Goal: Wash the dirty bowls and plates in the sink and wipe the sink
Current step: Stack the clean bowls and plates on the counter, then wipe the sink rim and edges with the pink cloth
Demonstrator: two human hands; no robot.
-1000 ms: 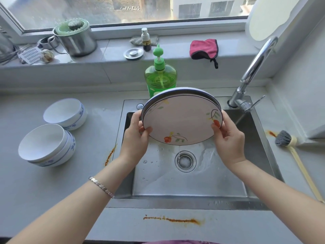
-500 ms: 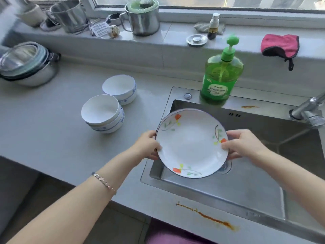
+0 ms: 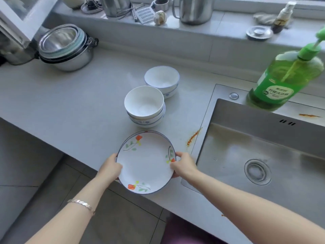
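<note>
Head view: a white plate (image 3: 146, 162) with a dark rim and painted orange flowers is held face up at the front edge of the grey countertop (image 3: 70, 103), left of the sink (image 3: 246, 117) and just in front of the bowls. Its left rim is gripped by the left hand (image 3: 110, 169), thumb laid on the upper face, and its right rim is pinched by the right hand (image 3: 182, 164) in the same way. Whether the plate touches the countertop cannot be told. A bracelet (image 3: 81, 205) is worn on the left wrist.

Two stacked bowls (image 3: 144, 106) are set behind the plate, and a single bowl (image 3: 161, 80) is placed just beyond them, close against the stack. An orange stain (image 3: 192, 136) is seen on the counter beside the sink's left edge. The steel basin is seen with its drain (image 3: 257, 170) uncovered. A green dish soap bottle (image 3: 284, 78) is stood on the sink's back ledge. Nested steel pots (image 3: 65, 48) are kept at the far left, and a steel mug (image 3: 193, 9) is stood on the windowsill (image 3: 219, 27).
</note>
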